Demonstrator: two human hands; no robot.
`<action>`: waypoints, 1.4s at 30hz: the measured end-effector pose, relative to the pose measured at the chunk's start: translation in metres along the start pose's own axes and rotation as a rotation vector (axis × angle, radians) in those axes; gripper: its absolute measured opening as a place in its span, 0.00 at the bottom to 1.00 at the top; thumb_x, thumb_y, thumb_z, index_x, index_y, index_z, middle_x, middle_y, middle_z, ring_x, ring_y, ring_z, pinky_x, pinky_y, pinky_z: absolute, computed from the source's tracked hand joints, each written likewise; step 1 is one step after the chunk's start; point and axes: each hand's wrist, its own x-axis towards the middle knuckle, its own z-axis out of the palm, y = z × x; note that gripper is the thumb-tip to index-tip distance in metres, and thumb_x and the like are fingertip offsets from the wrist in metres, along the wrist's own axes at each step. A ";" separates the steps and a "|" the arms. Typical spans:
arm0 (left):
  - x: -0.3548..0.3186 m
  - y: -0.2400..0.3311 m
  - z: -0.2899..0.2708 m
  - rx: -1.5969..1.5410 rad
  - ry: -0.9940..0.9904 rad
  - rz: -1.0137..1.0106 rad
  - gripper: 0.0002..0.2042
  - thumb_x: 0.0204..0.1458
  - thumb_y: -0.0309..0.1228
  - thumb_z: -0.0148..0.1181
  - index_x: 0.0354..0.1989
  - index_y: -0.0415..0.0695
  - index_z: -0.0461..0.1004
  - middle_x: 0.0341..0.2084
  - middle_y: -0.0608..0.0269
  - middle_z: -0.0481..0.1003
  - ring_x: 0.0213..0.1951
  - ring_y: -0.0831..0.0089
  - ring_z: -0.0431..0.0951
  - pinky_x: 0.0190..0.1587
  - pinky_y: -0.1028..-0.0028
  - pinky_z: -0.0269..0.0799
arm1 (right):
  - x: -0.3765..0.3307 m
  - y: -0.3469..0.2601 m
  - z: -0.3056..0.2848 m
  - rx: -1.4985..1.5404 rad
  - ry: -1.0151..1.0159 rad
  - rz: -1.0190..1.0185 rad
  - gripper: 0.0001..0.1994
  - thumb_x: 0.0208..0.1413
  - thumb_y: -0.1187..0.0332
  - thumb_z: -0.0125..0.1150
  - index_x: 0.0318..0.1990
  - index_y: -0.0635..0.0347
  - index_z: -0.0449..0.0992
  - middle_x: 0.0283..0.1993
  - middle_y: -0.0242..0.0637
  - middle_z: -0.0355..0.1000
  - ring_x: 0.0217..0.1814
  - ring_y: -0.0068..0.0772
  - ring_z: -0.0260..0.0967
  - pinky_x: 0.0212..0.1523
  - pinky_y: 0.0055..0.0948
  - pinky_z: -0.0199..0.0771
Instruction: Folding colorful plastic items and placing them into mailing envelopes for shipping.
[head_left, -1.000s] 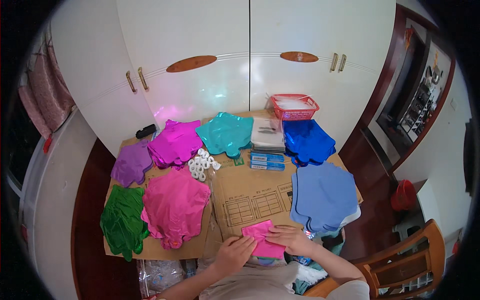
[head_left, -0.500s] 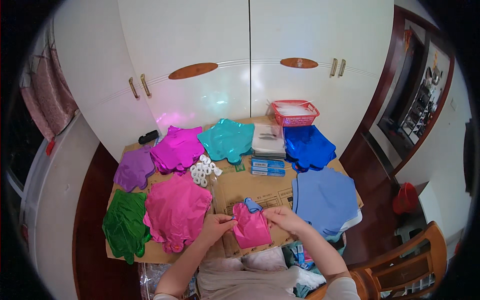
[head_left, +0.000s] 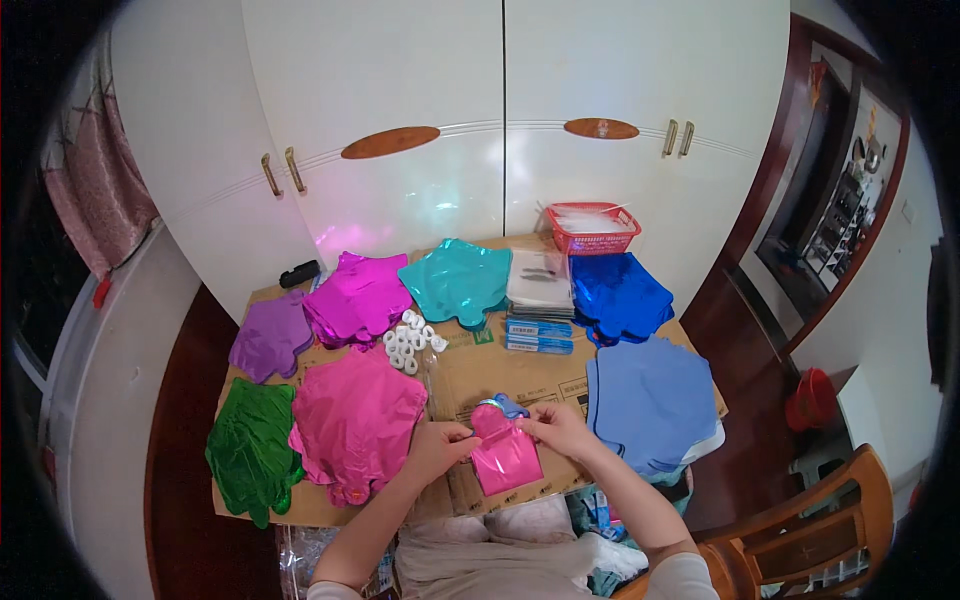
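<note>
A folded pink foil balloon lies on the cardboard-covered table, just in front of me. My left hand pinches its upper left corner. My right hand grips its upper right edge. A bit of blue foil shows just above the pink piece, between my fingers. Both forearms come in from the lower edge.
Stacks of flat foil balloons lie around: green, pink, purple, magenta, teal, dark blue, light blue. White rolls, clear bags, a red basket, a wooden chair.
The pink foil piece lay flat under both hands near the table's front edge; I lifted it, turned it, and now hold its top edge with both hands, farther up the table.
</note>
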 end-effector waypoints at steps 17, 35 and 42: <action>0.006 -0.009 0.004 0.769 -0.051 0.697 0.02 0.40 0.26 0.55 0.23 0.43 0.72 0.24 0.60 0.71 0.33 0.64 0.73 0.36 0.68 0.71 | 0.024 0.011 -0.010 -0.973 -0.108 -0.804 0.12 0.37 0.76 0.58 0.34 0.58 0.70 0.33 0.39 0.66 0.40 0.45 0.67 0.38 0.39 0.69; -0.003 -0.010 0.004 1.063 -0.072 0.900 0.03 0.42 0.27 0.53 0.23 0.43 0.71 0.25 0.64 0.68 0.34 0.71 0.70 0.34 0.77 0.71 | -0.011 0.021 0.027 -1.295 0.212 -0.888 0.13 0.43 0.70 0.53 0.38 0.64 0.76 0.43 0.39 0.72 0.51 0.36 0.67 0.61 0.38 0.59; -0.006 -0.010 0.004 1.149 -0.072 0.930 0.05 0.42 0.28 0.53 0.26 0.41 0.73 0.25 0.65 0.68 0.35 0.72 0.69 0.35 0.79 0.70 | -0.013 0.022 0.027 -1.294 0.103 -0.759 0.13 0.43 0.71 0.54 0.38 0.65 0.76 0.45 0.40 0.71 0.51 0.37 0.67 0.60 0.37 0.60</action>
